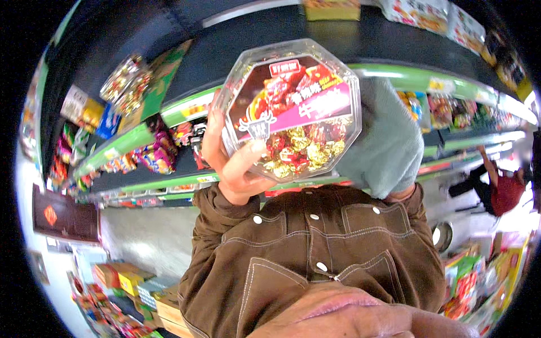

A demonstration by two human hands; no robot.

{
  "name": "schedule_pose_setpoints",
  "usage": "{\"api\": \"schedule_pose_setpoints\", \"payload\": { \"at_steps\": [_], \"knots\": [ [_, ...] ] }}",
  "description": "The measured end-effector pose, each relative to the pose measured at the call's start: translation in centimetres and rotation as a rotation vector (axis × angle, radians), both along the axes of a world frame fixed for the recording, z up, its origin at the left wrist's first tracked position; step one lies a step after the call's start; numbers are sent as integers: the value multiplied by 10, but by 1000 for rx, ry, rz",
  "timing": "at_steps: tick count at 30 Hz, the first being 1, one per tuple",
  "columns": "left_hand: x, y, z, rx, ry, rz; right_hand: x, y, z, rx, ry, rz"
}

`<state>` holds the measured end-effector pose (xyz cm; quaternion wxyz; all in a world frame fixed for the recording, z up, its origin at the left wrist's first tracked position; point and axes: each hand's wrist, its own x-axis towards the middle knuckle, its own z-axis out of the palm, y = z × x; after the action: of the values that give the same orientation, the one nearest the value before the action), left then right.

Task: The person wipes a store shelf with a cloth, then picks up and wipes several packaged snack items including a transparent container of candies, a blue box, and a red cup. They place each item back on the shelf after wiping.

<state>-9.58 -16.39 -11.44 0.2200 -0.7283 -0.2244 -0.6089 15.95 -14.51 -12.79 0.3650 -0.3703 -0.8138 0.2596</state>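
An octagonal clear plastic box of foil-wrapped pieces (312,143), with a printed label showing meat on its face, is raised at the centre of the view. My left hand (236,164) grips it from the left, thumb across the front and fingers along the side. Behind its right edge, a grey-green cloth (386,139) covers my right hand (382,169); only the wrist shows below the cloth and the fingers are hidden. The cloth lies close against the box; whether it touches the back cannot be seen.
Black shelves with green front edges (114,148) curve across the view, bearing clear packs of wrapped pieces (127,84), snack bags (156,152) and cartons. Stacked boxes (169,304) and more goods stand lower left and right. At the right is another person (507,192) in dark red.
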Motion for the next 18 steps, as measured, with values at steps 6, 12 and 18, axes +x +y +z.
{"api": "schedule_pose_setpoints", "payload": {
  "at_steps": [6,12,18],
  "knots": [
    [31,4,-33,-165,236,-198,27,-11,-20,12,-12,-193],
    [65,22,-42,-298,357,-321,32,-3,-46,26,34,-257],
    [88,28,-45,-764,-48,-804,39,3,-60,7,76,-301]
  ]
}}
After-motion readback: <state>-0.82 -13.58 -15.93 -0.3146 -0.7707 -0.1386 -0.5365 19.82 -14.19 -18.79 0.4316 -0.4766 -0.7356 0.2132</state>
